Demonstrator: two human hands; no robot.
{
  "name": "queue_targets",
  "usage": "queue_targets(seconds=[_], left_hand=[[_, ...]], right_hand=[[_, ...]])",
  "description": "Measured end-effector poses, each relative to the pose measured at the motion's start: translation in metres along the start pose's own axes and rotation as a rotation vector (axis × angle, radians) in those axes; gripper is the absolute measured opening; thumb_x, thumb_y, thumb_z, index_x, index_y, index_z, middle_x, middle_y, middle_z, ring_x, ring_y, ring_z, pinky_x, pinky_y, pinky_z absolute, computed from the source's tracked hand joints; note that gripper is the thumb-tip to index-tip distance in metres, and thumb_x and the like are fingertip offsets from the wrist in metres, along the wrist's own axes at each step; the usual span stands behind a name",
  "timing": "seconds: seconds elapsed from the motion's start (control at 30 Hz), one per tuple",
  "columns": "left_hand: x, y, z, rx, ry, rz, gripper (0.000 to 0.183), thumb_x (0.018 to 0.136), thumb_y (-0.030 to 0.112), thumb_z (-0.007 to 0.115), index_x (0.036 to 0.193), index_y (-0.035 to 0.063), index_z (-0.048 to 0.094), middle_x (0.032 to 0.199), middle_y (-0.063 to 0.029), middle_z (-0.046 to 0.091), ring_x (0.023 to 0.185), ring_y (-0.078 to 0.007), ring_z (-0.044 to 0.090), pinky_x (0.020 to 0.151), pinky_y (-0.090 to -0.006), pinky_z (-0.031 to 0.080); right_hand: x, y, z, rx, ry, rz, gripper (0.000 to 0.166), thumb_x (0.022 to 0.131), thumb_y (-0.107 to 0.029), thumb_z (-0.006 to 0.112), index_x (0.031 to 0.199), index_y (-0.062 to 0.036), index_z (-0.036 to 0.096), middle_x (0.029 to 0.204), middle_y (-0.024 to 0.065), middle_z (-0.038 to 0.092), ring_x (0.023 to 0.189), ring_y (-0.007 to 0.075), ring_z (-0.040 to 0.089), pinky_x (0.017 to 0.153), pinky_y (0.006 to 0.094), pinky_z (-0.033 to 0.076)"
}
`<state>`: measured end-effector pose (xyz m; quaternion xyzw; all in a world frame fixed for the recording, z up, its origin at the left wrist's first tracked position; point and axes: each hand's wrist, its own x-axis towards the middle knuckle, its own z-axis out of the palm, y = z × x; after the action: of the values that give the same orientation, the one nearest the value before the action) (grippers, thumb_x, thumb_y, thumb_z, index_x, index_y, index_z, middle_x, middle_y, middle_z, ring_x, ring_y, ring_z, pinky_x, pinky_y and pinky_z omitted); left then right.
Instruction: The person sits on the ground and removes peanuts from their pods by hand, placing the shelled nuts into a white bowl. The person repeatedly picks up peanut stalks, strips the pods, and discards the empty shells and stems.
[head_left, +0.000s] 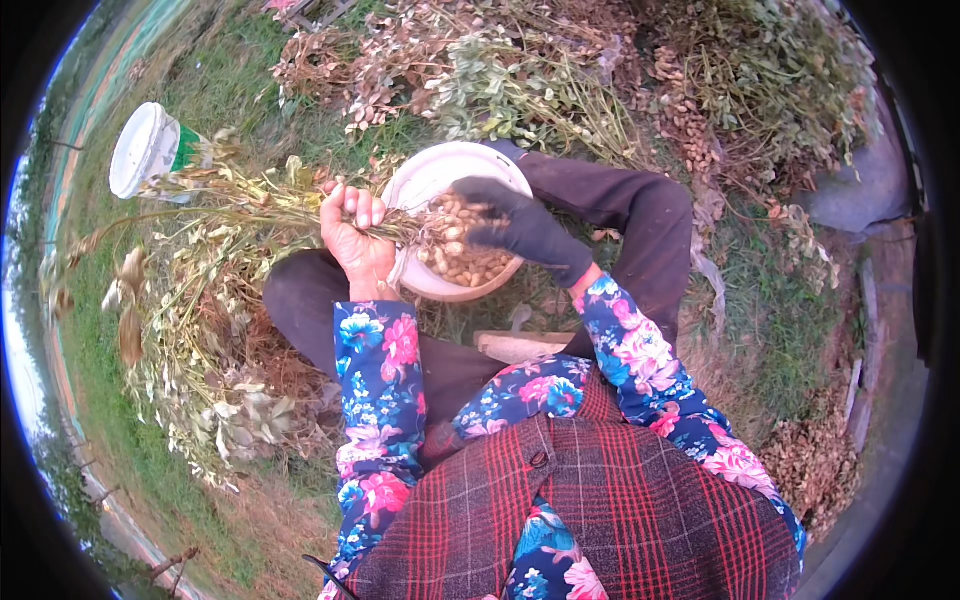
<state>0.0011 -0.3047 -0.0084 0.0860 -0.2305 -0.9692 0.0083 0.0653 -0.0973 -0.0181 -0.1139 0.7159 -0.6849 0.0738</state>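
My bare left hand (355, 232) is closed around the stems of a bunch of peanut plants (262, 202). The leafy tops trail off to the left, and the root end with pods reaches over a white bucket (420, 172). In a dark glove, my right hand (510, 229) is over the bucket at the roots and pods. It is blurred, and whether its fingers grip a pod is hidden. Loose peanut pods (472, 266) lie in the bucket, which stands between my bent legs.
A white and green bucket (139, 154) lies tipped on the grass at upper left. Pulled peanut plants (540, 97) are heaped ahead, with pods (694, 127) showing at the right. Cut stalks (217, 337) lie by my left knee. A wooden piece (517, 346) is under me.
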Motion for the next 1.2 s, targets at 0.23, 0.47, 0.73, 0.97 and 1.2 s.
queue_targets(seconds=[0.23,0.47,0.73,0.97,1.2], left_hand=[[0.007,-0.007,-0.006,-0.008,0.111,-0.034,0.013,0.083,0.007,0.05,0.073,0.0095,0.043,0.056,0.0034,0.035,0.042,-0.0073,0.032,0.04,-0.0228,0.03],[0.011,-0.01,-0.013,0.006,0.288,-0.043,0.018,0.081,0.008,0.051,0.067,0.0101,0.039,0.056,0.0029,0.036,0.043,-0.0082,0.032,0.041,-0.024,0.029],[0.012,-0.014,-0.018,0.05,0.327,-0.015,0.016,0.081,0.009,0.047,0.068,0.01,0.04,0.056,0.0023,0.037,0.044,-0.0102,0.034,0.043,-0.0254,0.031],[0.004,-0.022,-0.007,0.076,0.323,-0.034,0.017,0.082,0.01,0.046,0.066,0.0107,0.039,0.056,0.0025,0.037,0.045,-0.0098,0.035,0.043,-0.025,0.031],[0.003,-0.025,-0.004,0.068,0.277,0.008,0.015,0.084,0.01,0.047,0.07,0.011,0.041,0.056,0.0032,0.036,0.043,-0.0097,0.033,0.042,-0.0256,0.031]], right_hand=[[-0.006,0.003,0.03,-0.279,-0.009,-0.176,0.073,0.065,-0.022,0.073,0.129,-0.0088,0.041,0.121,0.0142,0.048,0.111,0.0254,0.048,0.093,0.0344,0.039],[-0.006,0.009,0.043,-0.638,0.164,-0.432,0.068,0.062,-0.018,0.07,0.125,-0.0149,0.046,0.117,0.016,0.048,0.101,0.0332,0.051,0.086,0.0397,0.043],[0.002,0.013,0.052,-0.693,0.337,-0.567,0.035,0.072,-0.018,0.067,0.105,-0.0108,0.058,0.1,0.0124,0.054,0.081,0.028,0.058,0.066,0.0358,0.048],[0.014,0.023,0.051,-0.243,0.448,-0.166,0.017,0.082,-0.021,0.06,0.09,-0.0059,0.057,0.076,0.014,0.058,0.065,0.0279,0.059,0.059,0.0353,0.045],[0.025,0.022,0.045,-0.338,0.472,-0.046,0.018,0.083,-0.023,0.058,0.086,-0.0049,0.056,0.069,0.017,0.059,0.064,0.029,0.06,0.058,0.0358,0.045]])
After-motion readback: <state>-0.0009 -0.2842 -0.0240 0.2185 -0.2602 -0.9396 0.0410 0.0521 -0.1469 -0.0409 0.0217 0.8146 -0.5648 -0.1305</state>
